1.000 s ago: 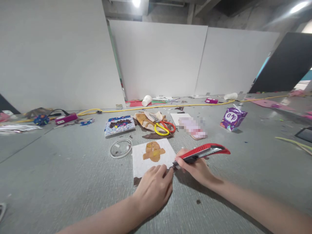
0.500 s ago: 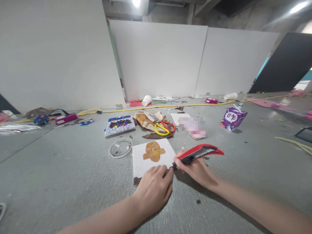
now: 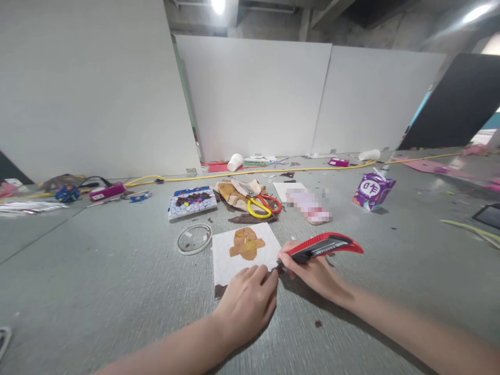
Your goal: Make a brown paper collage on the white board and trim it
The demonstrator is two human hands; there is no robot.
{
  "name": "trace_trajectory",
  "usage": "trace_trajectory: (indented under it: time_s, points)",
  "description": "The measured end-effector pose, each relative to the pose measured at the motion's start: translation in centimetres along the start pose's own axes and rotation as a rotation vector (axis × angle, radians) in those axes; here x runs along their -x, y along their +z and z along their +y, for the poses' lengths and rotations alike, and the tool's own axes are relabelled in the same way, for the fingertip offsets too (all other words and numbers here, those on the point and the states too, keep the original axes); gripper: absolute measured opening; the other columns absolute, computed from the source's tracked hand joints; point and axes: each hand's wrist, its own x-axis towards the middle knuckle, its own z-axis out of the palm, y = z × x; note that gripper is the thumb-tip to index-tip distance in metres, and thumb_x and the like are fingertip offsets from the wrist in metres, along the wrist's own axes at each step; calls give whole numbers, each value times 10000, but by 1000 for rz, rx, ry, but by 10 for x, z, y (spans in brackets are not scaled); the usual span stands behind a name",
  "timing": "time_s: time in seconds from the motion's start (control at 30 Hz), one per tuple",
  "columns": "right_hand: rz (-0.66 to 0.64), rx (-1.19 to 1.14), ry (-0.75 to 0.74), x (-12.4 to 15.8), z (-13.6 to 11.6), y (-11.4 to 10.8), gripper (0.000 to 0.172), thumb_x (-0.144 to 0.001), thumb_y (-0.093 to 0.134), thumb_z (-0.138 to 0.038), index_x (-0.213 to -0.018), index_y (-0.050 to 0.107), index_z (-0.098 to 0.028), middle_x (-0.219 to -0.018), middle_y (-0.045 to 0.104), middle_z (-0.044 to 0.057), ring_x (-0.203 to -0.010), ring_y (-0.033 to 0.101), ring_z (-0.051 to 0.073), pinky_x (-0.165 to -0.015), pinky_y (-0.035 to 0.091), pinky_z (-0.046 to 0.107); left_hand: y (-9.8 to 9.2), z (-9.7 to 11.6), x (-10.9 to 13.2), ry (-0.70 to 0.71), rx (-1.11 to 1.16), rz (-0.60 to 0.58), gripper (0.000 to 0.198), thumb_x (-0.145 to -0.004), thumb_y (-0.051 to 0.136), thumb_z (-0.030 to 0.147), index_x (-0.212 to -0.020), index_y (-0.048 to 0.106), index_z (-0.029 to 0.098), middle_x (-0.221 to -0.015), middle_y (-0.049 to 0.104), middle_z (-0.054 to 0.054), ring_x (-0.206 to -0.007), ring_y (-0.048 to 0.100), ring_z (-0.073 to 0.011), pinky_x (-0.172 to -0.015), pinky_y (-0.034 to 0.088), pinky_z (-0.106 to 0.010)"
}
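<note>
My right hand [image 3: 308,268] grips a red and black utility knife [image 3: 324,247], its handle pointing up to the right. The knife's front end meets the right end of a dark brown strip [image 3: 221,291] along the near edge of a white square board [image 3: 224,271]. On that board sits a tan patchwork shape [image 3: 247,244], round with a band across it. My left hand [image 3: 250,297] lies over the near edge, fingers curled and pressed together on board and strip. Its fingertips are close to the blade end; what lies beneath them is hidden.
Beyond the board lie scissors [image 3: 260,205] with yellow and red handles, on tan scraps [image 3: 230,194]. A decorated panel [image 3: 192,202] and a clear tape ring [image 3: 194,239] lie left. A blurred-out phone-like object [image 3: 308,205] and purple drink carton [image 3: 373,191] stand right. A yellow cable [image 3: 273,171] crosses behind.
The knife's handle end has shifted slightly right and down, while its front end stays at the strip. My left hand holds nearly the same place on the board.
</note>
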Motion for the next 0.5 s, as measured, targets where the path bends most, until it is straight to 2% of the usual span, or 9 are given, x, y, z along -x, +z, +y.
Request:
trace_trajectory:
  time_s: [0.27, 0.5]
  points:
    - [-32, -60, -17, -2, 1, -1, 226, -844, 412, -279, -659, 493, -179, -617, 512, -16, -627, 513, 128, -671, 377, 258, 2, -1, 1, 4, 15, 1, 228, -805, 403, 143, -1011, 499, 137, -801, 529, -56, -719, 516, -201, -634, 478, -346]
    - [-69, -96, -32, -1, 1, 0, 262, -827, 437, -262, -579, 460, -179, -627, 516, -8, -634, 508, 129, -662, 379, 257, 2, -2, 0, 5, 18, 10, 233, -799, 400, 134, -1013, 490, 143, -797, 522, -52, -717, 515, -198, -628, 479, -344]
